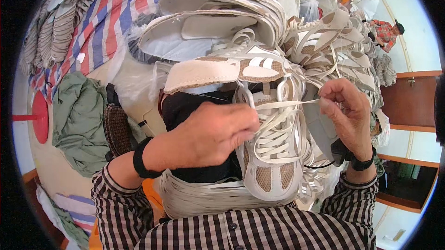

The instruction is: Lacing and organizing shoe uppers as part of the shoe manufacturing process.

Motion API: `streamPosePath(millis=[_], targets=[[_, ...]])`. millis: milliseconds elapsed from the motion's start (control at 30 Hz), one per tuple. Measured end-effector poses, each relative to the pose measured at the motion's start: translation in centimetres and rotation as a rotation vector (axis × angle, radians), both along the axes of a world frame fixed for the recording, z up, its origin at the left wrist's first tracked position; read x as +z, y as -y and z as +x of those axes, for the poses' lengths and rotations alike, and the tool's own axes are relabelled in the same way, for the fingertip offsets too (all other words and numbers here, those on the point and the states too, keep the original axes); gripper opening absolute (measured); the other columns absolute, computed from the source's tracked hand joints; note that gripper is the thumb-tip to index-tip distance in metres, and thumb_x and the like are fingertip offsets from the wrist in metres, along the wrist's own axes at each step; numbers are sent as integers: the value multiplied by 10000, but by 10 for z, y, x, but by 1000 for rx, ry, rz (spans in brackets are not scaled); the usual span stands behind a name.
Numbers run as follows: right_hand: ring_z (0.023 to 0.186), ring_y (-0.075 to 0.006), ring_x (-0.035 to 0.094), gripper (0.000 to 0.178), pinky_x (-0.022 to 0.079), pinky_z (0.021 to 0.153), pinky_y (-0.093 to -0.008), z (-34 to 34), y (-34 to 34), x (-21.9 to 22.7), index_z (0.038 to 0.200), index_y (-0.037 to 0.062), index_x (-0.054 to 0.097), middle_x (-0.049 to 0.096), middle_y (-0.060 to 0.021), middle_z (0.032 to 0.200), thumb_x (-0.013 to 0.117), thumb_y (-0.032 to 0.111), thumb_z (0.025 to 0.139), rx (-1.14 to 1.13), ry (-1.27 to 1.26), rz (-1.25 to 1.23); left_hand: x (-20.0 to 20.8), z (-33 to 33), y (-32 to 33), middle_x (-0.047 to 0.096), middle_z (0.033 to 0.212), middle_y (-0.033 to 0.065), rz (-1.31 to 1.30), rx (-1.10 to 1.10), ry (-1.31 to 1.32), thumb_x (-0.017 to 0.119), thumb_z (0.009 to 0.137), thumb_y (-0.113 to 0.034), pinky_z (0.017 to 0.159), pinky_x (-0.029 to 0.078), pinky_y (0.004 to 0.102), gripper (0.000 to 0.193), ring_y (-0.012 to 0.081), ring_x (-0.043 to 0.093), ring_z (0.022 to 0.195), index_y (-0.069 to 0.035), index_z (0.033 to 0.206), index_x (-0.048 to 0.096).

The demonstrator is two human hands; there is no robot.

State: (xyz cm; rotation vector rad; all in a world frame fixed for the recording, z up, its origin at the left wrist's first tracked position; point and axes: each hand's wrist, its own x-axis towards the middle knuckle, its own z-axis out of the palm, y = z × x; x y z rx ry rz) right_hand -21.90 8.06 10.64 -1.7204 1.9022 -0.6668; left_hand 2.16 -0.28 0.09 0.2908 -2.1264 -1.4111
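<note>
A white and tan sneaker upper [271,176] lies in front of me, toe toward my body, with cream laces crossing its front. My right hand [345,113] pinches a cream shoelace [296,103] between thumb and fingertips. That lace runs nearly straight across the upper's opening to my left hand [213,134], which is curled closed at the upper's left side. Its fingertips are slightly blurred and seem to grip the lace. Just beyond, another tan and white upper [204,74] lies sideways. A thick bundle of pale laces [199,199] hangs across my lap.
Stacked pale uppers [199,22] with white linings stand at the far middle. More sneaker uppers [324,41] pile up at the right. Green cloth [79,120] and a striped sheet [109,18] lie at left. Far right, a person in a red checked shirt [385,34] is visible.
</note>
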Motion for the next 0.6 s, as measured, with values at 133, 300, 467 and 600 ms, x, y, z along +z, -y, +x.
streamPosePath(millis=[133,300,467,600], targets=[[726,-109,605,119,478,685,-241,6,0,2,907,-17,579,616,-50,770,618,-6,795,-4,24,28,-2,6,2,561,731,88,-19,41,29,650,780,-9,598,455,315,105,236,580,670,-29,853,577],[712,-112,605,117,477,667,-243,6,7,-1,915,-16,578,620,-55,763,612,-8,804,58,34,-22,-7,0,1,573,739,88,-268,249,-51,644,750,36,575,455,310,138,225,585,648,-36,860,601],[676,-153,601,100,464,625,-257,12,11,-3,904,3,566,606,-88,748,606,-18,815,168,-133,-81,-5,-8,-3,575,734,97,-359,471,27,660,714,27,562,454,328,202,244,580,638,-42,890,590],[649,-160,583,98,456,608,-267,12,10,-3,905,6,569,598,-88,734,601,-15,815,141,-145,-50,-7,-10,0,534,741,80,-626,565,42,649,677,-16,560,481,349,208,267,576,655,-48,849,536]])
